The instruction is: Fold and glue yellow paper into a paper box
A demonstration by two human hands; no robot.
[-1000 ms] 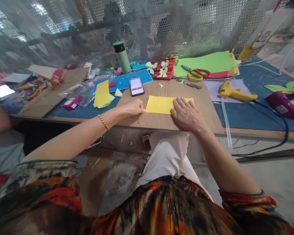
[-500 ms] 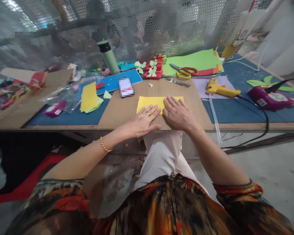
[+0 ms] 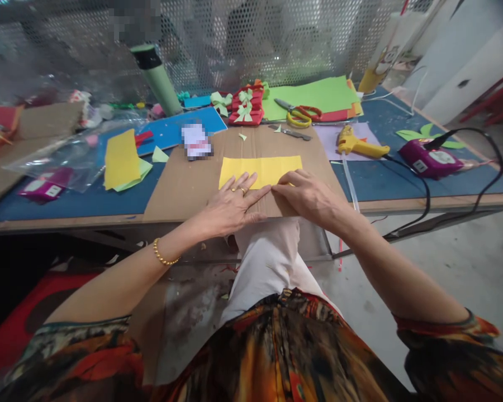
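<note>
A sheet of yellow paper (image 3: 263, 167) with faint creases lies on a piece of brown cardboard (image 3: 180, 190) at the table's front edge. Flat across its near left part rests my left hand (image 3: 230, 205), fingers spread, two rings on it and a gold bead bracelet at the wrist. My right hand (image 3: 308, 194) has its fingers bent and drawn together at the paper's near right edge, thumb and fingertips pinching there. The fingers cover that edge, so how much paper is between them is partly hidden.
Scissors (image 3: 297, 114), a knife (image 3: 291, 133) and a phone (image 3: 196, 140) lie beyond the paper. To the right are a yellow glue gun (image 3: 360, 144), its cord and a purple box (image 3: 430, 158). More yellow paper (image 3: 121, 159) and a green bottle (image 3: 159, 84) stand left.
My right hand has gone from lying flat on the yellow paper to bent, pinching fingers at its near edge. The left hand stays flat. The view has shifted slightly right.
</note>
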